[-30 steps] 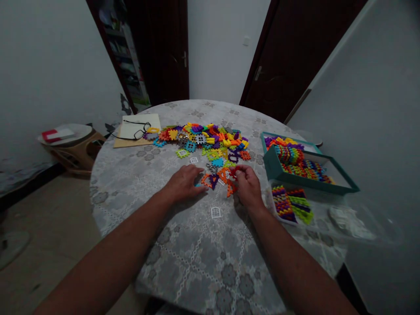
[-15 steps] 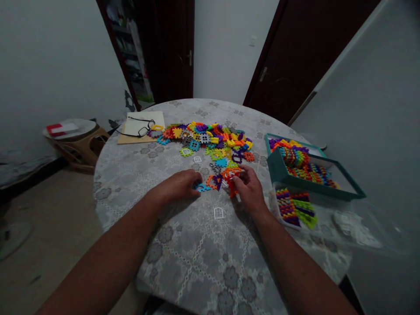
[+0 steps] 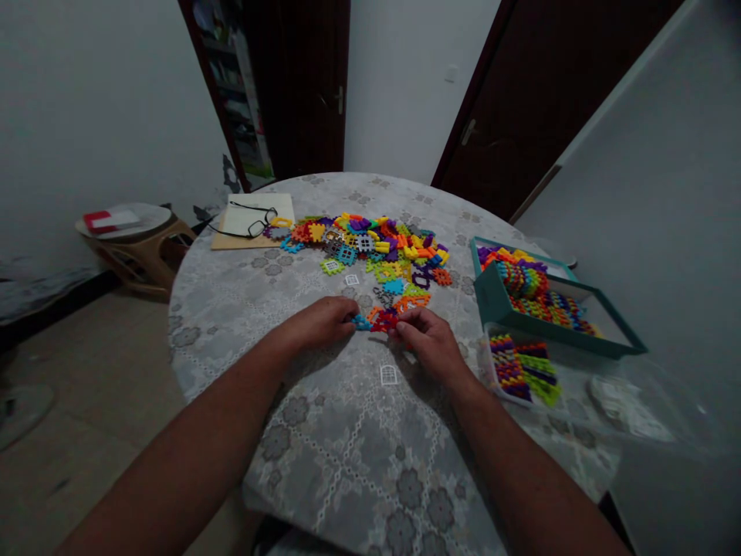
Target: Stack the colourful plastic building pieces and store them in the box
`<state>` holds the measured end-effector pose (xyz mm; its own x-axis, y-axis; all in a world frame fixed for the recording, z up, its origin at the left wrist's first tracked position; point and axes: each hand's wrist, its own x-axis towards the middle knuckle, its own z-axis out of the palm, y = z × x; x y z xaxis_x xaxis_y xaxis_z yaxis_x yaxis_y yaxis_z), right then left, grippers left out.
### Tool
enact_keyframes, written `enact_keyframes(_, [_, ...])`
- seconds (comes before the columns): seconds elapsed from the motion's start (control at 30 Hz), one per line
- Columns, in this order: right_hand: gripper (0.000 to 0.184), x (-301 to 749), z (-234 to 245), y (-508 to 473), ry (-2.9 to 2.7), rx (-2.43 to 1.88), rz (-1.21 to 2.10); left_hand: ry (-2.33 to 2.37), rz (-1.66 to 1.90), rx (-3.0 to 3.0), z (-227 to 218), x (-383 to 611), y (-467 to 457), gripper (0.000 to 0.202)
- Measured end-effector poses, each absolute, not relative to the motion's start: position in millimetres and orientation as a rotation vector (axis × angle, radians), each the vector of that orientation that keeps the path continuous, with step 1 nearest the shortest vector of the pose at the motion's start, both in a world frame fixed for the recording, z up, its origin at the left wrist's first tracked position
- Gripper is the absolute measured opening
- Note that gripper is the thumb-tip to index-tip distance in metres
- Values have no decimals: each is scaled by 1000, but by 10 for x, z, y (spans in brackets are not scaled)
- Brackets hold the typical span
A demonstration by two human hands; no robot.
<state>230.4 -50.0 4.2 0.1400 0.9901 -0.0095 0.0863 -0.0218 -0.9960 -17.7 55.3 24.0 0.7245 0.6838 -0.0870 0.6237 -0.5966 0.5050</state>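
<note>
My left hand (image 3: 333,318) is closed on the edge of a blue interlocking plastic piece (image 3: 362,323), just above the table. Between the fingers of my right hand (image 3: 425,333) is a red interlocking piece (image 3: 383,321), brought up beside the blue one; whether the two are joined I cannot tell. Orange pieces (image 3: 414,303) lie just behind my right fingers. A light-blue piece (image 3: 394,286) rests farther back. Nearer me, a white window-shaped piece (image 3: 389,375) lies flat, and a second white window piece (image 3: 352,279) sits behind my left hand.
A heap of colourful pieces (image 3: 370,243) spreads across the back of the round table (image 3: 341,463). Eyeglasses (image 3: 255,228) lie on a pad at back left. To the right stand a green box (image 3: 556,332) of stacked pieces and a clear plastic tub (image 3: 509,395). A stool (image 3: 139,247) stands left.
My right hand has brought the red piece left and down, toward the blue piece in my left hand. The left hand has barely moved. The view has shifted slightly.
</note>
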Motion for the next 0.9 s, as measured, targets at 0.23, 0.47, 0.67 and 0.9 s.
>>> enact_keyframes(0.23, [6, 2235, 11, -539, -1844, -1468, 464, 891, 232, 2282, 263, -175, 548, 21])
enact_keyframes(0.47, [10, 2094, -69, -513, -2071, -1609, 170, 852, 173, 2265, 261, -147, 523, 21])
enact_keyframes(0.67, [22, 2214, -24, -487, -1965, -1682, -22, 851, 214, 2400, 280, -119, 489, 10])
enact_keyframes(0.9, [20, 2250, -6, -525, -2033, -1891, -120, 754, 222, 2411, 279, -107, 488, 13])
